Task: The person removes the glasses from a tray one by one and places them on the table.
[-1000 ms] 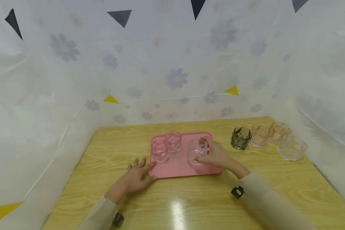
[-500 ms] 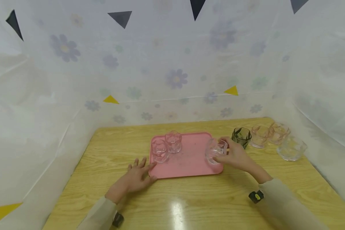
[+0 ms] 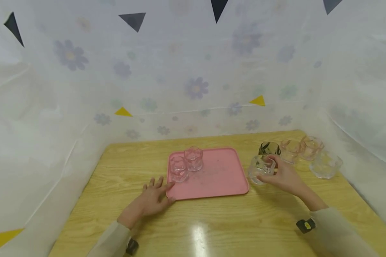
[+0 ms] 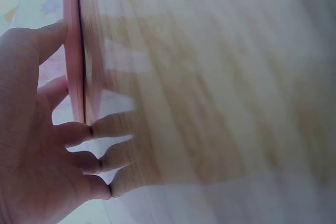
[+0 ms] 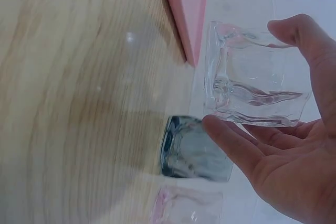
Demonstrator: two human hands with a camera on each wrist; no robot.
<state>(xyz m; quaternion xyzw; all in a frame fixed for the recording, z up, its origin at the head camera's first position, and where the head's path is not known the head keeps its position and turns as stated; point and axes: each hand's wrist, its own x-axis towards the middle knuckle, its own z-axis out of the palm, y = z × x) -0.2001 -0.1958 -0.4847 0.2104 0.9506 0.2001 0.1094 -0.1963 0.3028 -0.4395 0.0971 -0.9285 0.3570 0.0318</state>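
Note:
My right hand (image 3: 284, 175) holds a clear glass (image 3: 258, 169) between thumb and fingers, just past the right edge of the pink tray (image 3: 215, 178). In the right wrist view this clear glass (image 5: 257, 77) is lifted off the wooden table. At the tray's left front corner rests my left hand (image 3: 152, 198), its fingers spread; thumb and forefinger touch the rim, and the other fingertips meet the table in the left wrist view. Two pinkish glasses stand on the tray's left part, one nearer (image 3: 178, 170) and one farther (image 3: 193, 159).
Behind the held glass stands a dark smoky glass (image 3: 270, 148). Two pink-tinted glasses, one (image 3: 290, 151) beside the other (image 3: 312, 147), and a clear glass (image 3: 325, 166) line the table's right side. White flower-patterned sheeting (image 3: 196, 64) encloses the table's back and sides.
My right hand has carried the clear glass rightward, from above the tray's right half to beyond its right edge. My left hand has stayed at the tray's corner.

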